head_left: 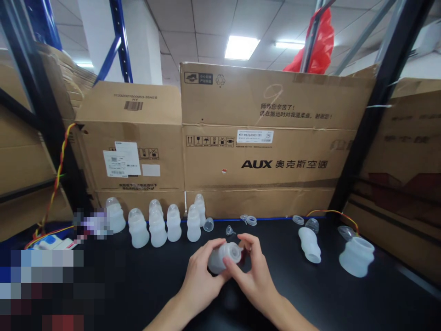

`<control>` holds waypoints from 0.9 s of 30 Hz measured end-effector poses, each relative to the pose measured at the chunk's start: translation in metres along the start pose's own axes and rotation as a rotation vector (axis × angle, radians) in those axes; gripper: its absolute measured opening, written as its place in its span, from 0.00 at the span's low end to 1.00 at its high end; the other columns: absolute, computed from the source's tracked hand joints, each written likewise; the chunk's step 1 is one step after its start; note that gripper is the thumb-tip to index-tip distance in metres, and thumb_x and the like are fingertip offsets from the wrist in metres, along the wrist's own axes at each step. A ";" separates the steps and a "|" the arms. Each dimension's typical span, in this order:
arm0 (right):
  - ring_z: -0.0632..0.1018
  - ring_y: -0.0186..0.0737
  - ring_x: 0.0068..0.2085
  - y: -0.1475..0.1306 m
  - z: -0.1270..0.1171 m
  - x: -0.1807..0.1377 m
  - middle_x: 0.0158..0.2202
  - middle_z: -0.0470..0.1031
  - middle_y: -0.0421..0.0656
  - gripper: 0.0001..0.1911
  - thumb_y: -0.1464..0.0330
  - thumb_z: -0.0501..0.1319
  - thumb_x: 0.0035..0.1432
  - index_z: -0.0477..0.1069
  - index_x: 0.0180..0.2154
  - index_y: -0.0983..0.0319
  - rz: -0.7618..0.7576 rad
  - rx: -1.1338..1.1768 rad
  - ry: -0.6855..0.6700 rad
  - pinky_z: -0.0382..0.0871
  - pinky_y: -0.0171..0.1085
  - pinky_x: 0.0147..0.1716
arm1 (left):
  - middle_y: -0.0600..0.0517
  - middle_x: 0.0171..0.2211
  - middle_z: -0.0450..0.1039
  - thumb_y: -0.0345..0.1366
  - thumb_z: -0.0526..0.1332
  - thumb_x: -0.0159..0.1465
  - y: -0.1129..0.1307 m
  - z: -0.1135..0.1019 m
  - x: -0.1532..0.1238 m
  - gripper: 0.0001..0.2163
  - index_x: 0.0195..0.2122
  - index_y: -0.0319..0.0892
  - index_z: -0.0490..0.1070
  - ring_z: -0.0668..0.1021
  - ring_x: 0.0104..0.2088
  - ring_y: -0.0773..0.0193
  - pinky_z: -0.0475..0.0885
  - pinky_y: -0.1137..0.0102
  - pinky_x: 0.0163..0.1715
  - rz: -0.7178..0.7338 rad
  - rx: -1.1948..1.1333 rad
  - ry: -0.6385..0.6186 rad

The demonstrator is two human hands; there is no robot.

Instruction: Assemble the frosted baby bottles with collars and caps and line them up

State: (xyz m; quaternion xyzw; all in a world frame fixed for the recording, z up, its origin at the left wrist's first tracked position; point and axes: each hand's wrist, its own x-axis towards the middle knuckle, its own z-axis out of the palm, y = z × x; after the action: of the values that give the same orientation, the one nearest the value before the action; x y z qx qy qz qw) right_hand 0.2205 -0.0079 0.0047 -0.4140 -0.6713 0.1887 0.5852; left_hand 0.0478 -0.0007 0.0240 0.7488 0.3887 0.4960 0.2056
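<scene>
A translucent white baby bottle (216,262) is tilted with its ringed top facing me, low over the black table. My left hand (200,273) is wrapped around its body. At the top end, my right hand (257,271) pinches the rim with thumb and fingers; part of the rim is hidden behind them. Just beyond the bottle lies a small clear nipple (230,231). A clear ring (251,221) rests farther back, with another small clear piece (244,218) beside it. A clear cap (208,224) sits to the left.
Several capped bottles (158,227) stand along the back left. On the right lie an uncapped bottle (309,246), a wide bottle body (356,257), a clear dome cap (312,225) and a ring (298,219). Cardboard sheets (268,184) wall the back, between dark shelf posts (372,105).
</scene>
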 end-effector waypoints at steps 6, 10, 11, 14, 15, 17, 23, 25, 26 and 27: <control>0.74 0.40 0.42 0.003 -0.001 0.003 0.40 0.69 0.39 0.24 0.64 0.59 0.70 0.54 0.63 0.53 -0.053 -0.003 -0.176 0.72 0.39 0.47 | 0.55 0.46 0.84 0.30 0.67 0.59 -0.008 0.000 0.004 0.19 0.51 0.52 0.74 0.84 0.45 0.57 0.79 0.66 0.44 -0.170 0.010 -0.037; 0.76 0.42 0.47 -0.001 -0.002 0.002 0.47 0.72 0.44 0.22 0.63 0.55 0.73 0.54 0.64 0.54 0.010 0.012 -0.307 0.71 0.43 0.54 | 0.54 0.49 0.82 0.33 0.67 0.59 -0.020 -0.004 0.008 0.22 0.55 0.52 0.72 0.83 0.47 0.56 0.79 0.65 0.42 -0.220 0.074 0.014; 0.76 0.43 0.50 -0.001 -0.002 0.002 0.49 0.72 0.45 0.23 0.63 0.56 0.73 0.54 0.64 0.54 0.014 0.002 -0.341 0.70 0.44 0.55 | 0.53 0.51 0.81 0.32 0.67 0.59 -0.023 -0.004 0.008 0.23 0.56 0.52 0.72 0.82 0.48 0.56 0.79 0.65 0.43 -0.215 0.077 0.028; 0.73 0.46 0.57 0.000 -0.002 0.002 0.57 0.71 0.48 0.25 0.64 0.57 0.72 0.54 0.66 0.54 0.009 -0.063 -0.420 0.67 0.47 0.60 | 0.51 0.54 0.76 0.31 0.66 0.58 -0.029 -0.006 0.010 0.25 0.57 0.51 0.70 0.81 0.48 0.56 0.80 0.65 0.42 -0.182 0.056 0.028; 0.72 0.47 0.59 0.001 -0.003 0.002 0.59 0.70 0.48 0.25 0.64 0.57 0.72 0.54 0.67 0.54 0.009 -0.082 -0.437 0.66 0.48 0.62 | 0.50 0.55 0.75 0.31 0.66 0.58 -0.031 -0.006 0.010 0.25 0.58 0.50 0.70 0.81 0.48 0.56 0.80 0.65 0.42 -0.177 0.042 0.016; 0.71 0.48 0.61 0.001 -0.004 0.003 0.62 0.68 0.48 0.26 0.63 0.56 0.72 0.54 0.68 0.53 0.015 -0.102 -0.457 0.65 0.49 0.63 | 0.50 0.54 0.75 0.30 0.67 0.57 -0.032 -0.006 0.010 0.27 0.59 0.50 0.68 0.82 0.46 0.57 0.80 0.64 0.42 -0.193 0.010 0.000; 0.71 0.49 0.61 -0.001 -0.008 0.007 0.62 0.70 0.49 0.25 0.62 0.58 0.71 0.56 0.66 0.55 0.030 -0.129 -0.451 0.65 0.50 0.63 | 0.50 0.47 0.80 0.31 0.69 0.55 -0.033 -0.004 0.012 0.22 0.50 0.47 0.64 0.83 0.47 0.56 0.80 0.63 0.43 -0.262 -0.097 0.040; 0.72 0.49 0.60 0.000 -0.008 0.007 0.60 0.71 0.49 0.23 0.62 0.60 0.70 0.60 0.63 0.56 0.030 -0.139 -0.440 0.65 0.50 0.62 | 0.51 0.43 0.81 0.32 0.69 0.55 -0.032 -0.003 0.013 0.18 0.44 0.47 0.64 0.84 0.45 0.56 0.81 0.63 0.42 -0.274 -0.122 0.047; 0.73 0.49 0.59 0.000 -0.008 0.006 0.59 0.72 0.49 0.22 0.63 0.61 0.69 0.62 0.61 0.56 0.035 -0.142 -0.438 0.66 0.49 0.61 | 0.51 0.42 0.81 0.32 0.69 0.55 -0.032 -0.003 0.013 0.18 0.42 0.47 0.64 0.84 0.44 0.56 0.81 0.63 0.42 -0.276 -0.132 0.046; 0.73 0.49 0.58 0.000 -0.008 0.006 0.57 0.73 0.49 0.20 0.63 0.61 0.69 0.63 0.59 0.57 0.041 -0.145 -0.437 0.66 0.49 0.60 | 0.51 0.42 0.81 0.33 0.70 0.55 -0.031 -0.003 0.013 0.17 0.42 0.47 0.64 0.84 0.43 0.56 0.81 0.63 0.42 -0.276 -0.139 0.044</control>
State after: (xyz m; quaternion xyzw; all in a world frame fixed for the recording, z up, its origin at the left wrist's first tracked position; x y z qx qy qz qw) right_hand 0.2285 -0.0047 0.0104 -0.4179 -0.7853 0.2371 0.3905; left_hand 0.0359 0.0282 0.0109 0.6610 0.4571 0.5051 0.3146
